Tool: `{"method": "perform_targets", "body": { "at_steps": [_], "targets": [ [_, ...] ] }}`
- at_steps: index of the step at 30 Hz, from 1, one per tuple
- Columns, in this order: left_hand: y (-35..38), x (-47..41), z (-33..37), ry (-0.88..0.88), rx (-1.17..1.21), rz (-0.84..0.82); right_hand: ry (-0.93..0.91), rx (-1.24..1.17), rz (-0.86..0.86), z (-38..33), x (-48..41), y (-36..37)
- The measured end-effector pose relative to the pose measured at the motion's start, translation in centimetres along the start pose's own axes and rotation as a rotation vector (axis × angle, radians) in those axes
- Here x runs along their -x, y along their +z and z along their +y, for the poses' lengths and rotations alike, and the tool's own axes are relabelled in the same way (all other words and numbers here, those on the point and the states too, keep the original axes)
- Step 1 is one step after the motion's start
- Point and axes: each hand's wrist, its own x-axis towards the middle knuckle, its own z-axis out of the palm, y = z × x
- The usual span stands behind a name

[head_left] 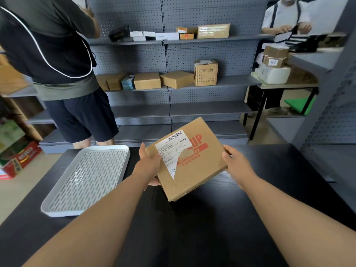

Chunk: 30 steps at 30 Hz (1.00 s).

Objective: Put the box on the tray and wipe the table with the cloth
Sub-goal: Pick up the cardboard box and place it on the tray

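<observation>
Both left hand, right hand grip box over table.

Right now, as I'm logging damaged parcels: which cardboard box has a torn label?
The box held by the left hand and right hand over the table; its white label is ripped over red print, unlike the shelf boxes.

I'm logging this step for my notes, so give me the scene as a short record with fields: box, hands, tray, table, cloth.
table: black table, dark flat top
box: flat brown cardboard box, torn white label, red print, held tilted above the table
left hand: grips the box's left edge
right hand: grips its right edge
tray: white slotted plastic tray, on the table's left, holding nothing
cloth: not in view
progress: box not yet on tray
</observation>
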Motion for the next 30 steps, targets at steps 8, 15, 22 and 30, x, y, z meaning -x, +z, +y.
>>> {"method": "perform_targets", "body": {
  "at_steps": [8, 15, 22, 30],
  "targets": [
    [-0.8, 2.4, -1.0, 0.008, 0.106, 0.015, -0.054, -0.138, 0.013, -1.4, 1.7, -0.7],
    [-1.2, 4.1, -2.0, 0.078, 0.122, 0.138, -0.088, -0.301, -0.033, -3.3, 2.8, -0.9],
    [-2.3, 5.6, -2.7, 0.185, 0.07, 0.218, -0.12, -0.413, 0.019, -4.7, 3.0, -0.2],
    [-3.4, 5.9, -3.1, 0.25, 0.011, 0.177, -0.133, -0.434, 0.01, -6.8, 2.0, 0.7]
  ]
}}
